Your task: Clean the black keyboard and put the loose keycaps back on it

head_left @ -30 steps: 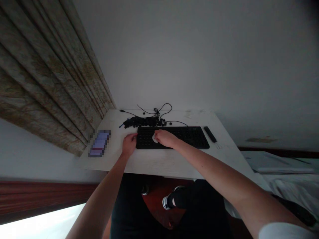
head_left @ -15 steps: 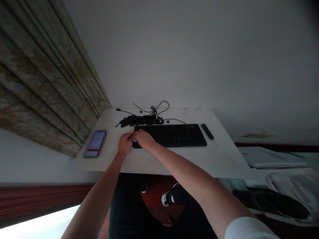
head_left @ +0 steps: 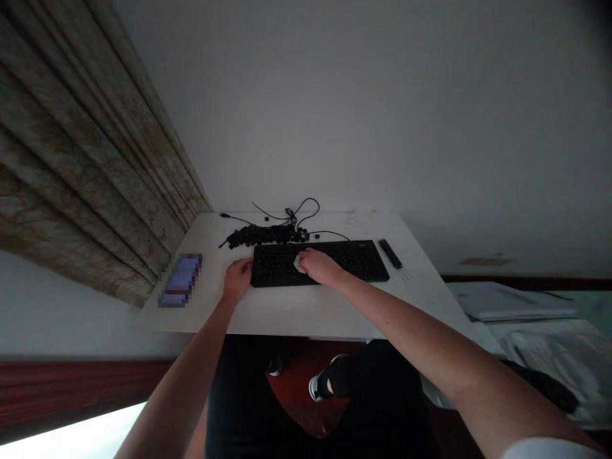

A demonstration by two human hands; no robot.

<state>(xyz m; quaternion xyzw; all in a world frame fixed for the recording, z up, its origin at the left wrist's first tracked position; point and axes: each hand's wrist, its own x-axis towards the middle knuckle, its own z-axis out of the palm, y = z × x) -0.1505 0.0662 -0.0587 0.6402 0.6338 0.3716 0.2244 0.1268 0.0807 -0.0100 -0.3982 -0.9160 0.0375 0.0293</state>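
A black keyboard [head_left: 363, 260] lies on the white table with its keycaps off over at least part of it. My left hand [head_left: 238, 278] is closed at the keyboard's left end, gripping its edge. Pressed to the middle of the keyboard, my right hand [head_left: 319, 265] pinches a small white wipe [head_left: 299, 264]. Behind the keyboard is a pile of loose black keycaps [head_left: 262, 234], with a blue-tipped thin tool [head_left: 224, 243] poking out at its left.
A black cable [head_left: 306, 210] loops at the table's back. A dark, narrow object [head_left: 391, 253] lies right of the keyboard. The blurred phone [head_left: 180, 280] rests at the left. Patterned curtain [head_left: 95, 140] hangs on the left, and papers [head_left: 511, 299] are stacked at the right.
My right hand has moved right with the white wipe, from the keyboard's left end to its middle. My left hand stays at the left edge.
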